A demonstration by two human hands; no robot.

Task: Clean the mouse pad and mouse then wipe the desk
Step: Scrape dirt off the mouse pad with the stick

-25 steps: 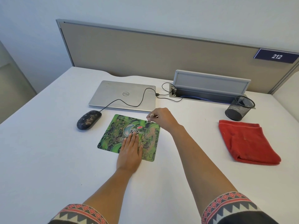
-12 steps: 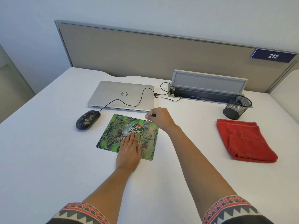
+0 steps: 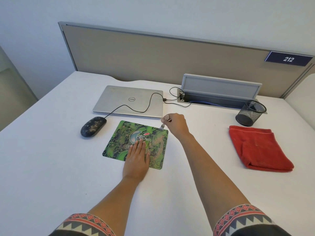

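Your right hand point(image 3: 176, 124), gripping a small brush point(image 3: 162, 127), is shifting to the mouse pad's point(image 3: 119, 147) far corner. Left hand point(image 3: 137, 159) is lying flat, holding nothing; keep pressing w/ it, sweeping crumbs off.

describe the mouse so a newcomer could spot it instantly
Start at the closed silver laptop at the back of the white desk. Follow its black cable down to the front left corner: the mouse lies there, left of the green pad. It is the only dark oval, speckled with pale crumbs.

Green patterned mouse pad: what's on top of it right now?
The left hand lies flat on the green patterned mouse pad, covering part of it. Pinkish crumbs show at its right. The right hand's small brush touches the far corner.
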